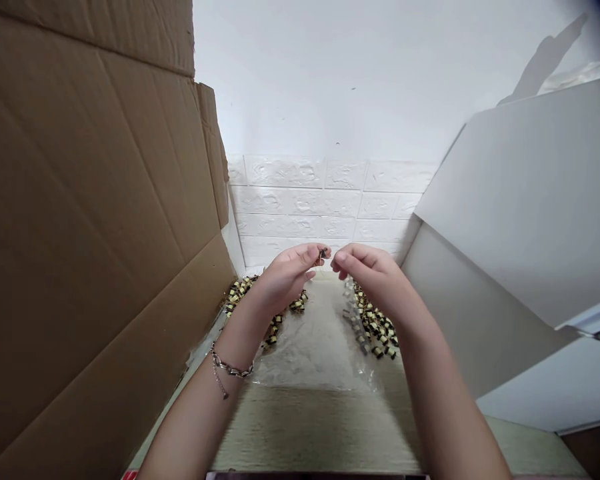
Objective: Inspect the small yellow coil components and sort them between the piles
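My left hand [295, 270] pinches a small transformer [323, 253] between thumb and fingers, above the far part of the table. It looks dark, with thin copper-coloured wire ends sticking out. Just to its right, my right hand [363, 263] is closed in a pinch, its fingertips a small gap away from the part. Whether a fine wire lies in that pinch is too small to tell. Below the hands lies a clear plastic bag [315, 353], spread flat. Many small yellow-and-black transformers [377, 330] are heaped on the right, and another heap [241, 288] lies on the left, partly behind my left forearm.
A tall cardboard sheet [95, 220] walls off the left side. White panels [525, 193] stand on the right. A white brick-patterned wall [300, 200] closes the back of the greenish wooden table [320, 427].
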Demonstrator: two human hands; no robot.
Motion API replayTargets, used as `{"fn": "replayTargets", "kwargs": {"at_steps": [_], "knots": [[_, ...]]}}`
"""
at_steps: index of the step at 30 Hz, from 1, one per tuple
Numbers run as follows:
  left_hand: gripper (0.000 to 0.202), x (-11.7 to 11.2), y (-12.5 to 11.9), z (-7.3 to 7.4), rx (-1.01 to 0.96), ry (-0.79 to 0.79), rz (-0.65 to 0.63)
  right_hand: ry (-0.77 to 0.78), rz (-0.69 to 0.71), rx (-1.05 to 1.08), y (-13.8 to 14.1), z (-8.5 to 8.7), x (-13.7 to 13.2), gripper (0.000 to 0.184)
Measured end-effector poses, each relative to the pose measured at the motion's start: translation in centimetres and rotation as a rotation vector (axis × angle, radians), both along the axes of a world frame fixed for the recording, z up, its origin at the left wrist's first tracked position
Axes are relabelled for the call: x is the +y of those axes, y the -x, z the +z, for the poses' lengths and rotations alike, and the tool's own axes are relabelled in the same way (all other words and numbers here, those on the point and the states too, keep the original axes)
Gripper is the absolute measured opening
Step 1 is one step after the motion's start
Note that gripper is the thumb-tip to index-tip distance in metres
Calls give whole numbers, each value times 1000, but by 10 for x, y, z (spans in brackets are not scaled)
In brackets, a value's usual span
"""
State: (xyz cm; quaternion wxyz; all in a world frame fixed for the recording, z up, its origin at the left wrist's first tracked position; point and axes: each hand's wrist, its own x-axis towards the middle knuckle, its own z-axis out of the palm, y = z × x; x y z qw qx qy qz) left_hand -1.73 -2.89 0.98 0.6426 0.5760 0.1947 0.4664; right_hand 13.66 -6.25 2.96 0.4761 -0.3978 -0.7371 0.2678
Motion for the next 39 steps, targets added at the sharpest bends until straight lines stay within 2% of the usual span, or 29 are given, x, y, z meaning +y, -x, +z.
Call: {"fn": "replayTargets", "kwargs": {"at_steps": [2,3,7,12,17,23,31,39], "knots": [[28,1,4,2,56,-83,-40,173,200,125,-1,1,1,31],[30,2,5,3,75,-118,-66,213,249,166,-1,1,1,33],[33,1,8,4,96,-178,-142,282,276,186,-1,-1,4,32],[33,0,7,3,80,-117,-168,478,434,269,1,-3,6,31],[28,1,7,1,80,-82,-227,569,529,318,6,-7,7,32],[34,-2,9,2,77,-98,-264,669,665,458,7,-13,11,32],[31,-1,9,2,30,-74,-221,699,674,529,9,-12,12,38],[25,-2,5,2,-10,-117,-240,706,665,572,9,-13,12,29]]}}
